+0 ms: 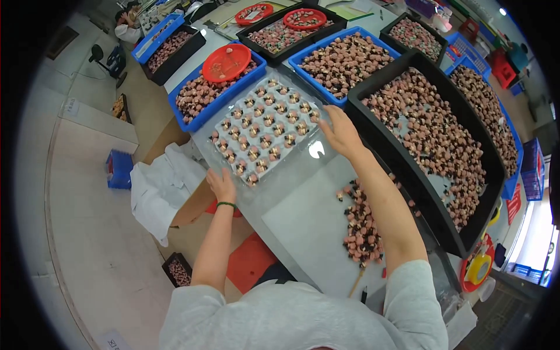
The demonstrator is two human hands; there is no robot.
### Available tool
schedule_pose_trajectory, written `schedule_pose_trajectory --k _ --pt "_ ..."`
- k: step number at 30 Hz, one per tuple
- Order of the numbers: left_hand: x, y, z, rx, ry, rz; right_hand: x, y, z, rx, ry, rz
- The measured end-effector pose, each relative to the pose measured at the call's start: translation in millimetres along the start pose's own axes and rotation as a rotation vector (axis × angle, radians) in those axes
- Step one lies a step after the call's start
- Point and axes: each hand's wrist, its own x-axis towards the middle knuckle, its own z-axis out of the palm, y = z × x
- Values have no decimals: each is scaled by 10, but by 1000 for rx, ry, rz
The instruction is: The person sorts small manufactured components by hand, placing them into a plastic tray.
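A pale plastic tray (261,123) lies on the table with rows of small pink, black and gold pieces set in its pockets. Beside its near left corner is my left hand (221,186), fingers stretched and apart, a green band on the wrist. My right hand (342,134) rests at the tray's right edge, its thumb and fingers spread, fingertips seeming to touch the rim. Neither hand grips anything that I can see. Under my right forearm, a loose heap of pink and black pieces (363,230) lies on a white sheet (303,219).
A large black bin (373,87) of similar pieces stands to the right. Blue bins (188,123) border the tray's far side, one carrying a red dish (226,63). A stick (356,284) lies near the heap. White cloth (166,181) hangs over a carton left of the table.
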Motion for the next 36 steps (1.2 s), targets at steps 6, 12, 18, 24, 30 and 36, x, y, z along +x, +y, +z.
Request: schedule_pose_trajectory --k 6,12,18,24,30,36 --pt "188 -198 134 -210 -184 -228 766 277 673 -207 -159 419" --pt "138 -11 -92 -617 -298 -437 402 542 660 142 -149 431" --pt "495 217 -957 -572 -440 -43 -283 -44 182 460 30 518" --pt "62 1376 -1630 -755 -869 217 -2054 -1333 -1164 548 477 592" --pt "-1364 3309 -1029 -691 -1340 928 -3877 -2860 -2369 495 1199 729" --pt "-4004 5091 -89 -515 -1980 1222 -4850 -3322 -2626 44 1917 635"
